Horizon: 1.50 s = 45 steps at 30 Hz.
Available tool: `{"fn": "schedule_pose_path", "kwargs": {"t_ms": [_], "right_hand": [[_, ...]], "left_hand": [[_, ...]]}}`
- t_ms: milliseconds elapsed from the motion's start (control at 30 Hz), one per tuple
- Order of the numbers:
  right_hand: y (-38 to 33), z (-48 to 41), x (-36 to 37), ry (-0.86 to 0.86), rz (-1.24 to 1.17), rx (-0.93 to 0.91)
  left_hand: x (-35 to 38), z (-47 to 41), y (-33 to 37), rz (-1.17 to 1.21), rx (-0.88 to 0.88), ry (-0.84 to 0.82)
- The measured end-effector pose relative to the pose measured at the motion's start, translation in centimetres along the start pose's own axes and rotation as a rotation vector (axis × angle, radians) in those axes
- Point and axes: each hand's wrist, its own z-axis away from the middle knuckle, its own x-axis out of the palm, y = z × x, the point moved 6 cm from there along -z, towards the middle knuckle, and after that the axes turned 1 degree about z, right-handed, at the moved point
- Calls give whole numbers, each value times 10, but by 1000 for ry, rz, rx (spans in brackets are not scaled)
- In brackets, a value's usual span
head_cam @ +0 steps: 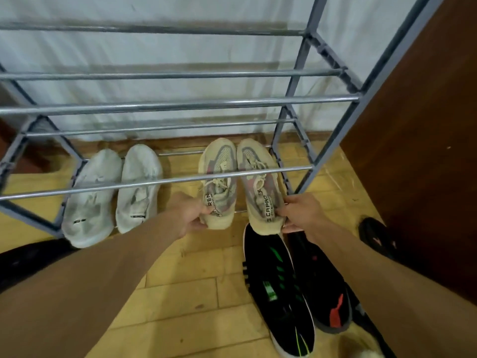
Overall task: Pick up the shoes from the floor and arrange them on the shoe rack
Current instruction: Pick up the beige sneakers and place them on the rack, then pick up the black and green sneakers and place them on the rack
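Observation:
A grey metal shoe rack (180, 105) with several tiers of bars stands against a white wall. On its lowest tier sits a pair of white shoes (113, 192) at the left. To their right a pair of beige sneakers lies toes toward the wall. My left hand (189, 215) grips the heel of the left beige sneaker (219, 171). My right hand (300, 214) grips the heel of the right beige sneaker (258, 177). On the floor nearer to me lie a black shoe with green marks (276, 288) and a black shoe with red marks (325, 293).
A brown wooden panel (426, 151) rises at the right, close to the rack's right post. Another dark shoe (376, 237) lies on the floor at its foot. The floor is yellow tile (196, 293). Something white and fluffy (361, 344) shows at the bottom right.

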Motion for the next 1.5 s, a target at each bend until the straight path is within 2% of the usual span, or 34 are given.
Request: {"fn": "schedule_pose_path", "kwargs": {"t_ms": [200,300,567,700,833,967,1100,1200,1267,1367,1500], "right_hand": [[-11,-45,4,43,-69,-4],[-8,-58,4,25,-23,19],[8,-68,12,4,79,48],[13,-54,19,4,192,-19],[19,-20,14,30,455,-151],[40,28,11,-20,641,-153],[76,71,10,-136,825,-3],[108,97,10,-156,914,95],[127,108,14,-149,945,140],[146,116,22,-66,818,202],[161,124,43,11,436,352]], "left_hand": [[33,-41,-2,159,-43,-22],[45,-51,-9,201,-32,-40],[49,-54,-22,30,-1,-26],[56,-38,-24,19,7,-42],[51,-16,-19,-40,61,23],[47,21,-20,-239,136,-16],[48,55,-34,-548,174,-94],[56,78,-51,-824,263,-276],[58,92,-71,-945,252,-437],[49,106,-97,-1069,207,-554],[33,111,-117,-1188,222,-560]]}}
